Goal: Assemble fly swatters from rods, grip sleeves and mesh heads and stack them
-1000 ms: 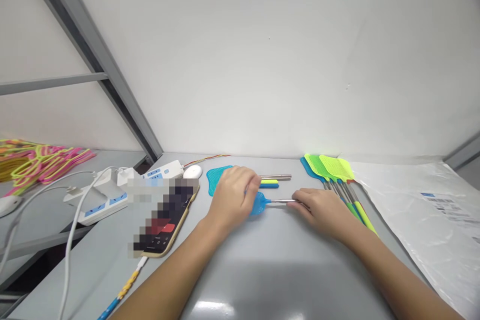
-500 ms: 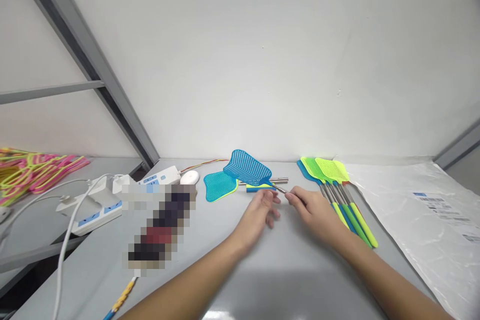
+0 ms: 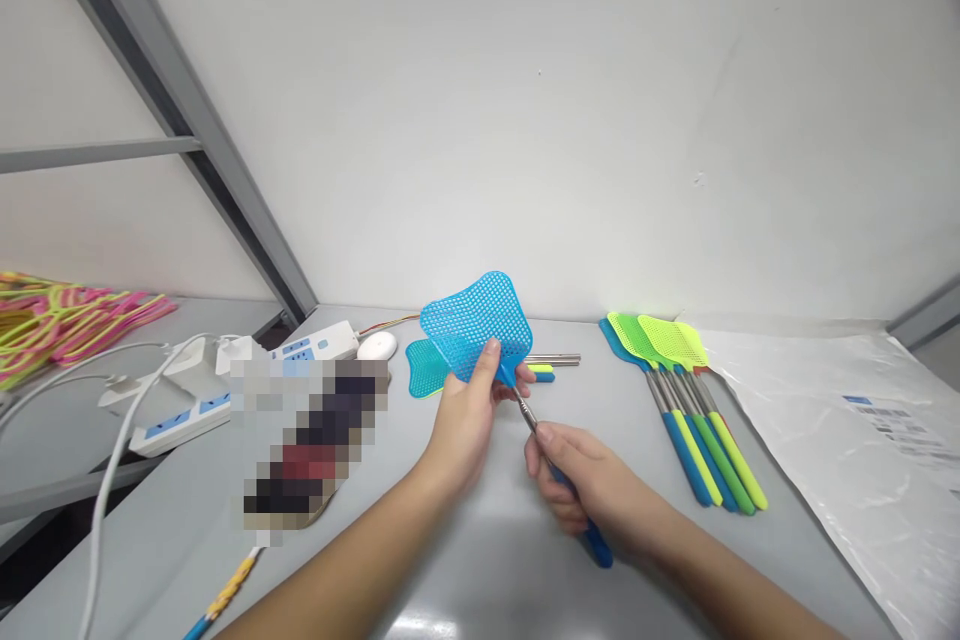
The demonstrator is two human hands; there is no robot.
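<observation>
One view from the head

The only camera looks forward and down, across the table (image 3: 487, 545) to the wall (image 3: 495, 120), close behind and above the left hand (image 3: 463, 420) and right hand (image 3: 589, 475), whose forearms (image 3: 367, 545) enter from below.

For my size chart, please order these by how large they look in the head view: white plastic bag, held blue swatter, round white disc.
1. White plastic bag
2. Held blue swatter
3. Round white disc
</observation>
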